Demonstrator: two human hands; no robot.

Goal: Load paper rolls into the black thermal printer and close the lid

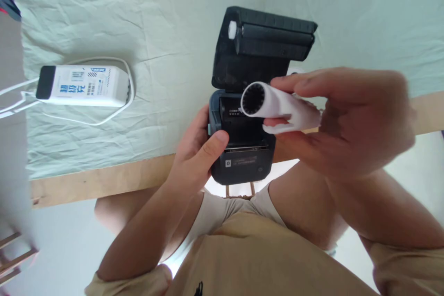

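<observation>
My left hand [197, 155] grips the left side of a dark label printer [243, 166], its thumb along the edge of the paper bay. The printer's lid [263, 41] stands swung back, showing a black roller and a white gear at its left end. Above the right part of the bay, my right hand [350, 115] pinches a white paper roll [277, 101] between thumb and fingers. The roll's dark, ridged core faces left, and a loose flap of paper curls out below it. The roll covers part of the bay behind it.
A pale green cloth [166, 18] covers the table, whose wooden edge [104, 180] runs in front of me. On the left lies a white power strip or charger block [90, 85] with a black end, looped by its white cable [120, 113].
</observation>
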